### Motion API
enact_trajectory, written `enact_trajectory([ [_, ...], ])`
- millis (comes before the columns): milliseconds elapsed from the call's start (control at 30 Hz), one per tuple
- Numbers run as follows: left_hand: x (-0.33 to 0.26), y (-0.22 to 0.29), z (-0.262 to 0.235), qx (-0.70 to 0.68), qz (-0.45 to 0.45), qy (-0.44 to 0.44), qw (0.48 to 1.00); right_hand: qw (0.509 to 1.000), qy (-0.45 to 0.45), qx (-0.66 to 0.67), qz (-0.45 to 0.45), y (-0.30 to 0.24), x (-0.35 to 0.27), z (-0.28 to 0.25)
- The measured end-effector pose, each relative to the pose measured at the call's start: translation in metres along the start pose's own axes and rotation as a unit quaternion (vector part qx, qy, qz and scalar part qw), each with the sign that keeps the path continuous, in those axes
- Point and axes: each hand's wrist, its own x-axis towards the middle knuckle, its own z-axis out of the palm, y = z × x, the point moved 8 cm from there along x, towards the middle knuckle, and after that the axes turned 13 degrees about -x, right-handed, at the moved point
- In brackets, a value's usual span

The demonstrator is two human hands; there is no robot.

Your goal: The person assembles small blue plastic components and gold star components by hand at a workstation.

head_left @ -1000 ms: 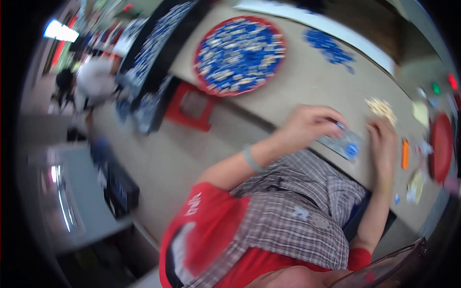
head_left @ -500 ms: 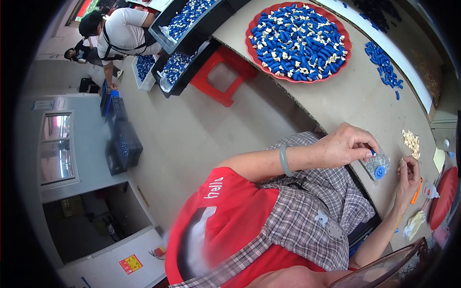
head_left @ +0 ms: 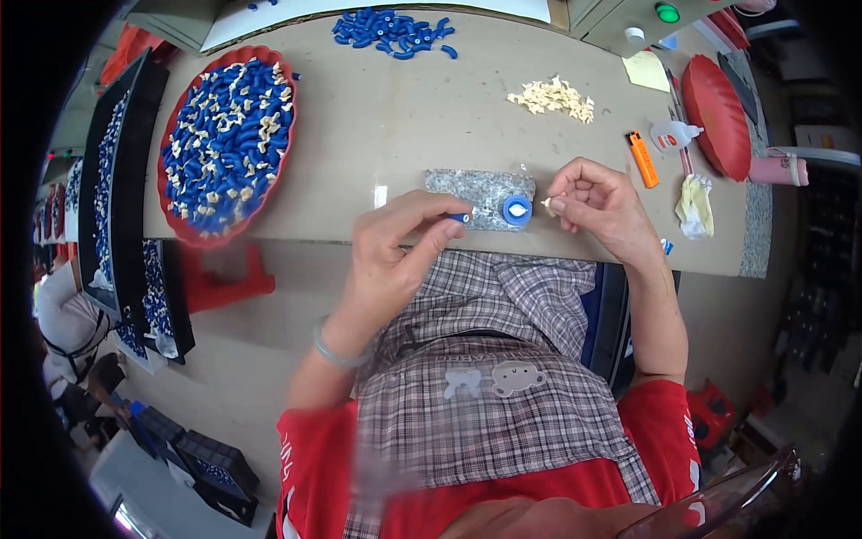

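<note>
My left hand (head_left: pixel 400 242) pinches a short blue curved tube (head_left: pixel 461 217) between thumb and fingers, its open end facing right. Between thumb and forefinger, my right hand (head_left: pixel 603 207) grips a small cream-coloured piece (head_left: pixel 548 206). A speckled grey stone slab (head_left: pixel 449 184) lies between both hands at the bench's near edge. On its right end stands a round blue cap (head_left: pixel 516 210) with white stuff inside, close to my right fingertips but apart from them. Farther back are a pile of cream pieces (head_left: pixel 557 97) and a pile of blue tubes (head_left: pixel 393 32).
A red scalloped tray (head_left: pixel 292 117), full of blue tubes with cream tips, sits at the left. Beyond my right hand lie an orange lighter (head_left: pixel 642 160), a small squeeze bottle (head_left: pixel 673 135), a crumpled cloth (head_left: pixel 694 207) and another red tray (head_left: pixel 714 117). A red stool (head_left: pixel 238 283) stands below the bench.
The whole view has swung round, so the bench now lies across the top. Both hands keep their pinch beside the slab; the right fingertips are now near the blue cap.
</note>
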Motion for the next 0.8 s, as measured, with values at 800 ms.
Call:
enact_trajectory([
  [800, -0.001, 0.002, 0.013, 0.059, -0.005, -0.032, 0.998, 0.977, -0.033, -0.211, -0.026, -0.015, 0.011, 0.017],
])
